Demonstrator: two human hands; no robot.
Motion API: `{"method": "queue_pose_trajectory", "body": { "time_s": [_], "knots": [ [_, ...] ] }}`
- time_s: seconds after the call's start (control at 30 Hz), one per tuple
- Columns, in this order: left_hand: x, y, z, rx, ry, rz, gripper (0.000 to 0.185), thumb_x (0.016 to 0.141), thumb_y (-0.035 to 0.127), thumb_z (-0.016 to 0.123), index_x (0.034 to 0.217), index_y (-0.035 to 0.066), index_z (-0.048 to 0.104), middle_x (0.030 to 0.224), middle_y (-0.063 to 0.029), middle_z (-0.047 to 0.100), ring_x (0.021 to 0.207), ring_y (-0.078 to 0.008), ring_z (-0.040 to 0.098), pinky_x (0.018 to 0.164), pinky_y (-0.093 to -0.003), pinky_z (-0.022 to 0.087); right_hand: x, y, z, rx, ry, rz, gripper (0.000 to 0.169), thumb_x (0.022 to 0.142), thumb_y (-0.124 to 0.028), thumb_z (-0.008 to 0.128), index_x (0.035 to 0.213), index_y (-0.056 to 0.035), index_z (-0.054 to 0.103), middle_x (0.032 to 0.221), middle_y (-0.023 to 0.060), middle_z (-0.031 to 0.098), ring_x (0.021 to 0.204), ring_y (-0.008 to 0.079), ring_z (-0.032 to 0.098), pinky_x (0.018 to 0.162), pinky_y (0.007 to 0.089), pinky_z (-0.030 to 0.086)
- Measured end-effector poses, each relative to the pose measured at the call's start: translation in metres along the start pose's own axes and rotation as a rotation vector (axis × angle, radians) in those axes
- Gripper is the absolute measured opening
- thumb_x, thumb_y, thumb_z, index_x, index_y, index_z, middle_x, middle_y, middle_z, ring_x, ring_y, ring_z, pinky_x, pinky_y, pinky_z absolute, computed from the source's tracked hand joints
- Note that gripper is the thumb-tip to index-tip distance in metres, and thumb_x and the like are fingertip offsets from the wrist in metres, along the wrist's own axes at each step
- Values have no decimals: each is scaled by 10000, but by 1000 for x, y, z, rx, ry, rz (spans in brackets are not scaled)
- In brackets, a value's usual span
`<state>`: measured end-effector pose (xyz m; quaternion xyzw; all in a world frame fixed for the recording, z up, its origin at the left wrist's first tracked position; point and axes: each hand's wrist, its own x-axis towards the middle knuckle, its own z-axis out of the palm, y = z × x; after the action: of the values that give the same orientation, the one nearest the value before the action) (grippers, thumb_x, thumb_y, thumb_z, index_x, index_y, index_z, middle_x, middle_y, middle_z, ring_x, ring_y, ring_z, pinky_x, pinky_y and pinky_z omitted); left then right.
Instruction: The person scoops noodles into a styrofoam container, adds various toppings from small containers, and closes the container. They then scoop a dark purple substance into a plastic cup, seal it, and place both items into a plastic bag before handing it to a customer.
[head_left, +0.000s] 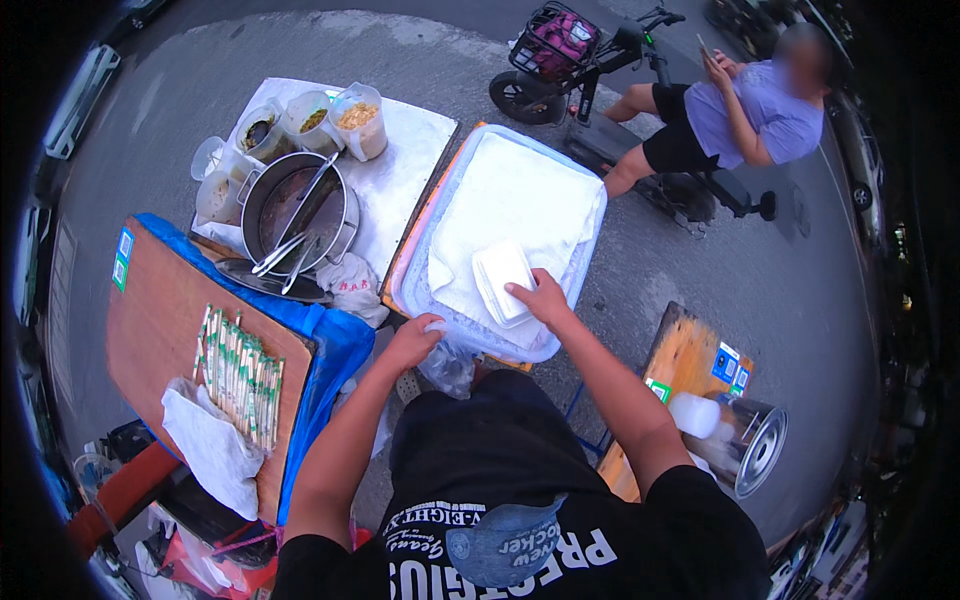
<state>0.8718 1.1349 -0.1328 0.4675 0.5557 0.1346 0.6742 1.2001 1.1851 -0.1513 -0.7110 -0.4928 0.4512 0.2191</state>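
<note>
My right hand (547, 298) grips the near right side of a closed white takeaway box (498, 281), its thumb on the lid. The box is above a white cloth (517, 187) spread over a pale blue plastic tub (592, 240); whether it touches the cloth I cannot tell. At the tub's near left corner, my left hand (415, 342) pinches the top of a thin transparent plastic bag (448, 369). The bag hangs down in front of my legs, partly hidden by the tub's edge.
A steel pot (350, 225) with tongs and ladles stands left, beside plastic jugs (367, 135) of toppings. Wrapped chopsticks (238, 379) lie on a brown board (172, 322). A person (757, 112) sits on an electric bike (600, 127) beyond the tub. A wooden board (679, 349) is right.
</note>
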Motion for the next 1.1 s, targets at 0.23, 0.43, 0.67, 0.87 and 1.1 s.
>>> {"method": "queue_pose_trajectory", "body": {
  "time_s": [0.23, 0.43, 0.67, 0.87, 1.1],
  "knots": [
    [33, -7, -40, 333, 323, 90, 335, 947, 110, 588, 1267, 38, 657, 925, -137, 734, 855, -215, 704, 778, -366, 550, 12, -31, 17, 257, -83, 115, 580, 846, -314, 848, 1244, 36, 611, 1098, 151, 707, 984, 233, 684, 867, 364, 544],
    [33, 3, -51, 348, 165, -47, 409, 947, 109, 588, 1353, 73, 624, 1004, -134, 742, 896, -233, 705, 837, -365, 551, 16, -38, 10, 336, -192, 211, 552, 861, -258, 841, 1276, 24, 610, 1158, 151, 698, 1035, 230, 673, 910, 366, 538],
    [14, 7, -44, 20, 131, -253, 376, 962, 160, 587, 1327, 77, 628, 939, -54, 705, 829, -143, 651, 688, -303, 495, -3, -13, 2, 453, -270, 227, 523, 910, -229, 800, 1327, 14, 599, 1223, 131, 685, 1107, 213, 652, 972, 358, 516],
    [12, 107, -45, -97, -20, -223, 258, 962, 158, 625, 1168, 12, 672, 974, -61, 692, 801, -123, 636, 733, -274, 517, 10, -27, -39, 718, -391, 278, 457, 972, -192, 723, 1352, 18, 583, 1246, 101, 668, 1160, 199, 628, 1011, 355, 496],
    [79, 132, -40, -689, -82, -3, 231, 996, 208, 620, 1107, 17, 686, 977, -44, 679, 844, -140, 620, 736, -302, 514, -9, -107, -150, 729, -470, 88, 545, 952, -231, 753, 1403, 10, 565, 1317, 100, 649, 1210, 220, 617, 1071, 399, 475]
  ]
}}
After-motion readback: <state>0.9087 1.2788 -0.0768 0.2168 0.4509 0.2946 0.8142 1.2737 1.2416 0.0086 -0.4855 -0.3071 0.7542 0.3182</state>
